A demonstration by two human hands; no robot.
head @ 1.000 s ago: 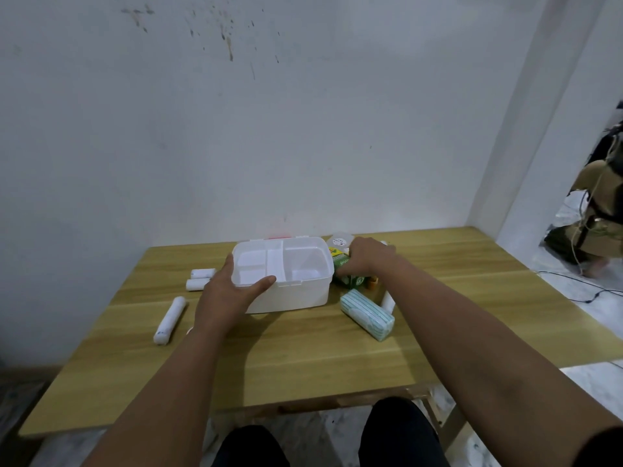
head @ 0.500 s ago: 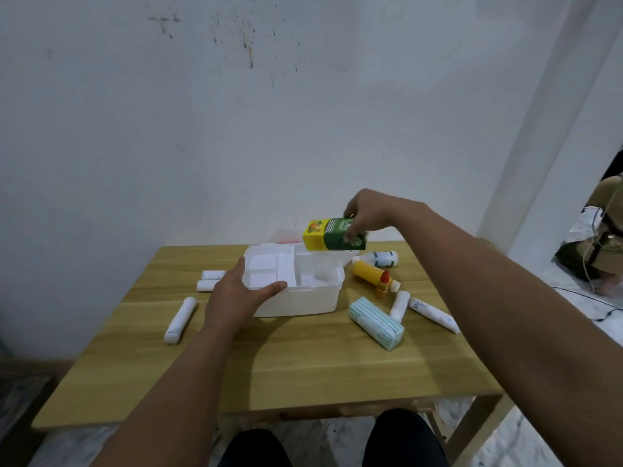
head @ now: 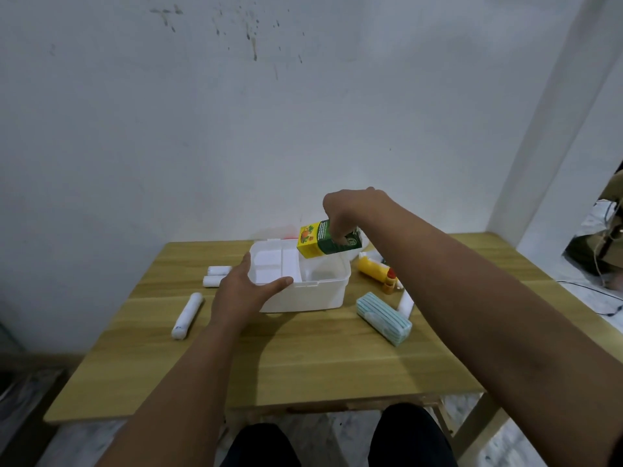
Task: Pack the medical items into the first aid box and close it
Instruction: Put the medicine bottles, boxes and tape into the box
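Your right hand [head: 350, 214] pinches a green and yellow carton [head: 325, 243] from above, fingers closed on its dark green end. The carton hangs just over the right, open compartment of the white first aid box [head: 303, 291], its long axis running left to right and tipped yellow end down. Your left hand [head: 242, 293] wraps the box's near left corner, thumb along the rim, steadying it on the wooden surface [head: 303, 365]. The drop is straight down, judging by this.
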